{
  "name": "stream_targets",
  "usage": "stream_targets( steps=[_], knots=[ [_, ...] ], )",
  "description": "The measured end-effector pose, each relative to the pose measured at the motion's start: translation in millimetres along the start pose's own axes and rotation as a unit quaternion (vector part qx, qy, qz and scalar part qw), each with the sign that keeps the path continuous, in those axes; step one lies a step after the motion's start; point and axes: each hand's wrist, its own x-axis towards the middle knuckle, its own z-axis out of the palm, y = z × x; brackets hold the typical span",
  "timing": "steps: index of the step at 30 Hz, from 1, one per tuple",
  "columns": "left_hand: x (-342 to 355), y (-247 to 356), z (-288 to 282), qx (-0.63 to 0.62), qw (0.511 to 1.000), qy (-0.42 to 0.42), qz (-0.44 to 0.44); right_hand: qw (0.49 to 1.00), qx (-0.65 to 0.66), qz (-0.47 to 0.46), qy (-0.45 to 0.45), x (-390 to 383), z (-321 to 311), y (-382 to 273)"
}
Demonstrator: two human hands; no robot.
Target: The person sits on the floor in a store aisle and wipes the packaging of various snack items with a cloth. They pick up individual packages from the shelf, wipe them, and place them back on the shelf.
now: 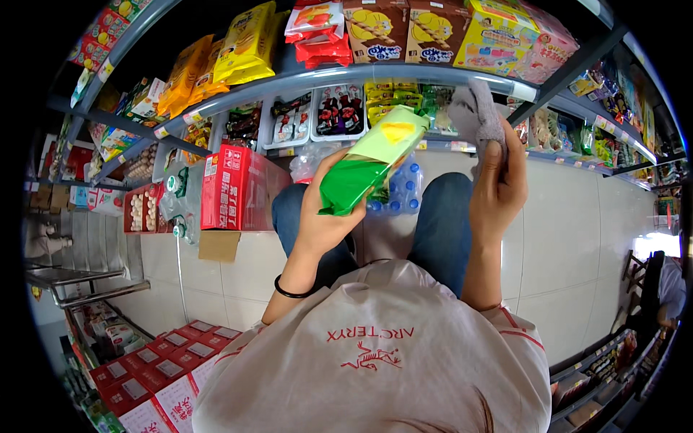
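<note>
My left hand (326,219) is closed around a green snack packet (374,160), pale green at its upper part with a yellow picture and shiny dark green at its near end. The packet is tilted, held in front of the lower shelf. A grey cloth (479,115) is gripped in my right hand (499,172), bunched between thumb and fingers, its upper part hanging in front of the shelf edge. The cloth and the packet are apart. Below the packet, between my knees, is a pack of blue-capped bottles (404,189), partly hidden.
Ahead, an upper shelf edge (303,81) carries yellow packets (245,43) and brown boxes (375,29). White bins (336,133) of small wrapped snacks fill the lower shelf. Left stand a red carton (242,189) and large clear bottles (180,202). Red boxes (155,361) are stacked behind left.
</note>
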Motion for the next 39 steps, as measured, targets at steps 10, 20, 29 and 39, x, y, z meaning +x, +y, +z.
stream_targets(
  steps=[10, 20, 29, 39],
  knots=[
    [1, 6, 8, 0.003, 1.000, 0.022, -0.019, 0.907, 0.048, -0.254, -0.333, -59, 46, -33],
    [-14, -5, 4, -0.176, 0.977, 0.055, -0.104, 0.972, 0.174, 0.155, -0.004, -5, 38, 103],
    [-1, -15, 40, -0.134, 0.989, 0.041, -0.052, 0.646, 0.528, 0.551, 0.024, -62, 80, 96],
    [12, -37, 24, 0.028, 0.993, 0.017, -0.115, 0.878, 0.361, 0.301, -0.092, -57, 71, 68]
  ],
)
